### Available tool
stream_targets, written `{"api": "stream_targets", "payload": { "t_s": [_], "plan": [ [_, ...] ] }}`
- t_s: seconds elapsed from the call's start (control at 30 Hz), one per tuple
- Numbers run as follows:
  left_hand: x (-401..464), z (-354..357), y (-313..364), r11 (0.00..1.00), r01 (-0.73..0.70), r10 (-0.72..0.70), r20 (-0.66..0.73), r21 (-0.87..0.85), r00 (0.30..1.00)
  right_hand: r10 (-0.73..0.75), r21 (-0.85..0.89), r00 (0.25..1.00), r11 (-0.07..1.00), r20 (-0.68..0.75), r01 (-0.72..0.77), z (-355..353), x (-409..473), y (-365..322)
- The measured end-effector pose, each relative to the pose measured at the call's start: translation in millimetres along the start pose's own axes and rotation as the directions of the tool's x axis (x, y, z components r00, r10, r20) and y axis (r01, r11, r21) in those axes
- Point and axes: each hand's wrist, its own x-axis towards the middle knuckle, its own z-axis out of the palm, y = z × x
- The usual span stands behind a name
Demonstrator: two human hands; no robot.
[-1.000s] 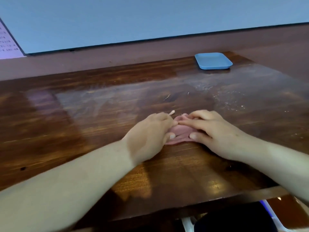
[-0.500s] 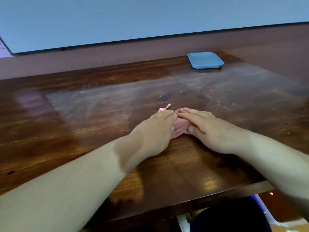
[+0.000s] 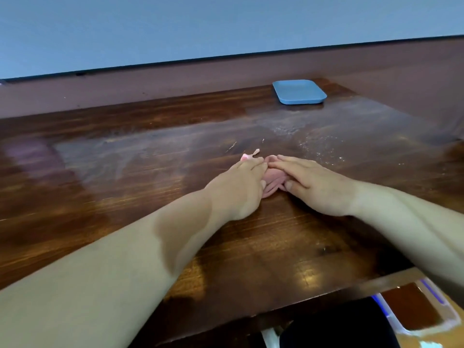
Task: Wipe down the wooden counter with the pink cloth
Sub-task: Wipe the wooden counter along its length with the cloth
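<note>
The scene is moderately lit, soft and even, with a cool cast on the pale wall [image 3: 226, 23]. The glossy wooden counter [image 3: 125, 172] mirrors that wall as a broad milky sheen across its middle, and small warm glints sit near its front edge. Soft shadows lie under both forearms, and a darker band crosses the left forearm [image 3: 175, 227]. Wide-angle distortion bends the wall's base line and tilts the counter's edges. The picture is slightly soft overall, with fine grain blurred towards the lower corners.
</note>
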Motion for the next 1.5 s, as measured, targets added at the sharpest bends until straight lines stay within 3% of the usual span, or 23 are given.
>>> {"api": "stream_targets", "payload": {
  "t_s": [0.07,0.1,0.17,0.23,0.33,0.4,0.5,0.6,0.7,0.8,1.0,1.2,1.3,1.4,1.5],
  "plan": [
    [-15,-8,-3,0.996,-0.09,0.087,-0.085,-0.028,0.993,-0.028,0.021,1.0,0.999,-0.003,0.028,5,-17,1],
    [-29,-6,-3,0.981,-0.193,0.193,-0.139,0.013,0.971,-0.06,0.03,0.998,0.998,-0.003,0.06,10,-31,0],
    [-60,-9,2,0.96,-0.262,0.276,-0.162,0.1,0.947,-0.122,0.041,0.992,0.992,-0.026,0.123,18,-56,1],
    [-57,-9,1,0.972,-0.219,0.228,-0.11,0.091,0.967,-0.117,0.025,0.993,0.993,-0.026,0.118,16,-55,8],
    [-20,-18,4,0.987,-0.085,0.069,0.124,0.134,0.99,-0.008,0.025,1.0,1.0,0.0,0.008,6,-25,10],
    [-6,-20,2,0.982,-0.08,0.055,0.142,0.17,0.988,0.017,0.016,1.0,1.0,-0.025,-0.016,2,-11,4],
    [-33,-13,-7,0.978,-0.127,0.105,0.134,0.166,0.985,-0.045,0.044,0.999,0.998,0.024,0.044,10,-35,-2],
    [-71,-10,-13,0.974,-0.183,0.18,0.033,0.134,0.983,-0.153,0.053,0.987,0.987,0.038,0.151,16,-60,-5],
    [-58,-16,-18,0.984,-0.106,0.092,0.101,0.142,0.991,-0.107,0.041,0.99,0.994,0.097,0.103,9,-41,-8],
    [-39,-23,-20,0.987,-0.018,-0.007,0.153,0.159,0.988,-0.054,-0.006,0.996,0.998,0.064,0.055,7,-16,-17],
    [-101,-18,-31,0.986,-0.141,0.136,0.059,0.09,0.989,-0.246,0.048,0.967,0.969,0.065,0.244,25,-51,-29],
    [-92,-37,-49,0.994,0.012,-0.024,0.112,0.107,0.993,-0.152,-0.021,0.981,0.988,0.122,0.156,23,-5,-49],
    [-113,-41,-53,0.999,0.028,-0.031,0.123,0.026,0.992,-0.234,0.006,0.964,0.972,0.122,0.235,34,-11,-62],
    [-155,-38,-53,0.999,-0.05,0.049,0.078,0.011,0.996,-0.365,0.064,0.922,0.931,0.129,0.36,43,-34,-64],
    [-157,-40,-56,1.0,-0.011,0.007,0.115,0.029,0.993,-0.354,0.035,0.919,0.935,0.174,0.353,41,-20,-69]
  ]
}}
